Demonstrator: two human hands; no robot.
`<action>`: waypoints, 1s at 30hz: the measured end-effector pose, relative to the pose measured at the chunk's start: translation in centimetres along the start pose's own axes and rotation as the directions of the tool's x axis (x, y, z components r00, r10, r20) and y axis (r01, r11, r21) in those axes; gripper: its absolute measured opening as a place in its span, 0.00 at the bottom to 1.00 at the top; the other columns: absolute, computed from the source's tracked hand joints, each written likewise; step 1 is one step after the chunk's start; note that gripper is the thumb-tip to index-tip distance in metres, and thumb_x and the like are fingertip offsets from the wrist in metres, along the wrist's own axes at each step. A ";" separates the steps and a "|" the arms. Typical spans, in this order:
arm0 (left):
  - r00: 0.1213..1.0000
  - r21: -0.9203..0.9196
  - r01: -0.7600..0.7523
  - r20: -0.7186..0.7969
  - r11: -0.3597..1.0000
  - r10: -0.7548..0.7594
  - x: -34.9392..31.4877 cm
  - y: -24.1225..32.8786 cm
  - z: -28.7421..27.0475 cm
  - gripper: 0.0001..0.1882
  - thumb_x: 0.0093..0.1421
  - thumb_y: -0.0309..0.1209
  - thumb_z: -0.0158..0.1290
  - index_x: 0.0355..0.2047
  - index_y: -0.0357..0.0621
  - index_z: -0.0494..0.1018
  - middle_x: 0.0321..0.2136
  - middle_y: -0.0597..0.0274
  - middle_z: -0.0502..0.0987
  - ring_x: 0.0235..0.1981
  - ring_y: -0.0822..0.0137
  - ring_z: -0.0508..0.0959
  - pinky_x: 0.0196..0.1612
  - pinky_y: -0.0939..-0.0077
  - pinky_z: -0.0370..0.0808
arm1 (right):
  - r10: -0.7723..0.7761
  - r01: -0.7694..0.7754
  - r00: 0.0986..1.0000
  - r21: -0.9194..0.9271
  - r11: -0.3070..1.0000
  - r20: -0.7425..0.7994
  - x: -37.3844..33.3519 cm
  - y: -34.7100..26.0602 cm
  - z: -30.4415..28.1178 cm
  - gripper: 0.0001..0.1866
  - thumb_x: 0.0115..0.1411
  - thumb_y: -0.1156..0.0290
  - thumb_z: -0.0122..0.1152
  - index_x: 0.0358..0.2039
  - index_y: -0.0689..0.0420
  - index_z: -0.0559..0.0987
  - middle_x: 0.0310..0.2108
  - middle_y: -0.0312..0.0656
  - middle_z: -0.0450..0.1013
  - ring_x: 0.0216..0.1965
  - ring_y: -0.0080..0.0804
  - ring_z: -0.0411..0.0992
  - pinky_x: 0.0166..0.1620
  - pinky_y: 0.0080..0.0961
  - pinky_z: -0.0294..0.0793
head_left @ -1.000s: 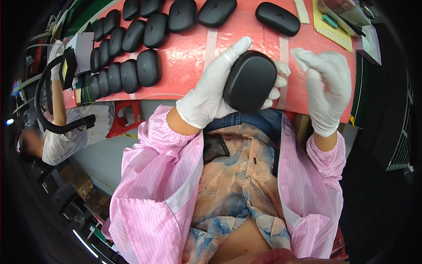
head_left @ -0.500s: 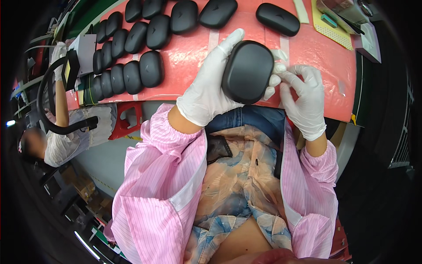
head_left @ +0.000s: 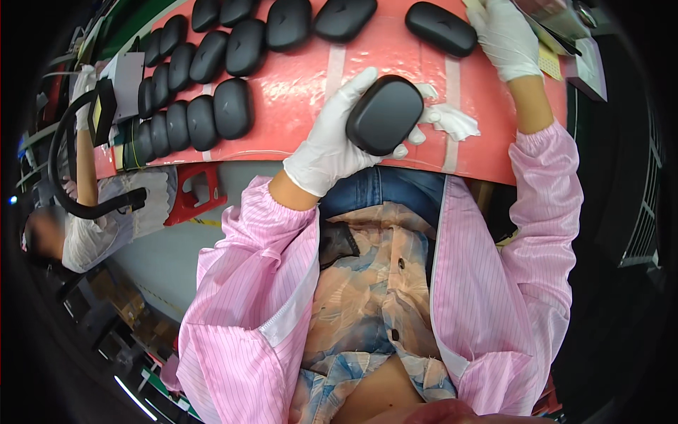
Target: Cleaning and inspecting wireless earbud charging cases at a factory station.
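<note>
My gloved left hand (head_left: 335, 134) is closed round a black rounded hard-shell case (head_left: 385, 115), its smooth, plain face turned up, above the near part of the table. Beside its fingertips is a crumpled white cloth (head_left: 455, 121); whether those fingers touch it I cannot tell. My gloved right hand (head_left: 505, 39) reaches to the far right of the table, by the yellow perforated sheet (head_left: 549, 62). Its fingertips run up to the picture's top edge, so what they hold, if anything, is hidden. Just left of it lies another black case (head_left: 441, 29).
Several black cases (head_left: 246, 47) lie in rows on the red table covering (head_left: 296, 99) at the left. A white box (head_left: 587, 67) stands at the right edge. On the left, a black curved tube (head_left: 56, 152) rises before a co-worker's arm (head_left: 86, 155) and a red stool (head_left: 194, 194).
My right hand has left the held case and moved up to the far right. The crumpled white cloth now shows beside my left fingertips. The held case has tilted slightly.
</note>
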State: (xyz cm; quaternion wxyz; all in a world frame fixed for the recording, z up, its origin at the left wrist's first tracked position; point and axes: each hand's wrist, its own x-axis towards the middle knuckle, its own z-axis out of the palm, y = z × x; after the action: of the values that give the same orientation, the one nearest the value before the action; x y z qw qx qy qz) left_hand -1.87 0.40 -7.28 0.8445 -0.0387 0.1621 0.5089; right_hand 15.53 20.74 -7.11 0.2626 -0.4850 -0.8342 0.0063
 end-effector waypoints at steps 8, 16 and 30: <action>0.992 0.092 0.031 -0.123 0.995 -0.020 0.0 0.3 0.3 0.30 0.67 0.50 0.40 0.48 0.31 0.71 0.40 0.46 0.79 0.33 0.52 0.82 0.26 0.61 0.83 | -0.114 -0.250 0.918 0.780 0.574 0.379 -7.6 -7.4 -7.0 0.09 0.64 0.74 0.54 0.43 0.62 0.77 0.40 0.43 0.76 0.40 0.27 0.75 0.45 0.21 0.72; 0.932 0.125 -0.012 -0.357 0.992 0.056 -0.3 0.0 0.9 0.19 0.67 0.47 0.44 0.39 0.44 0.73 0.32 0.58 0.78 0.28 0.61 0.81 0.24 0.64 0.81 | -0.409 0.348 0.913 0.513 0.785 0.006 -10.0 -10.3 -4.8 0.08 0.54 0.76 0.62 0.36 0.55 0.78 0.29 0.41 0.73 0.29 0.41 0.73 0.31 0.30 0.73; 0.952 0.145 -0.011 -0.302 0.989 0.054 -0.2 -0.6 1.1 0.18 0.68 0.45 0.43 0.43 0.43 0.70 0.34 0.56 0.78 0.30 0.60 0.81 0.24 0.65 0.82 | -0.477 0.428 0.879 0.460 0.778 -0.012 -10.2 -10.2 -5.6 0.10 0.53 0.75 0.61 0.38 0.55 0.76 0.31 0.40 0.72 0.31 0.40 0.73 0.33 0.31 0.73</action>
State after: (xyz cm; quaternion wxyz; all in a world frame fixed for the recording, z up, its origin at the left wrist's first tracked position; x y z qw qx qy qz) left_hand -1.21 0.24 -6.23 0.8015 -0.0542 0.3267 0.4979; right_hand 13.82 5.69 -3.96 0.3171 -0.1951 -0.9140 0.1610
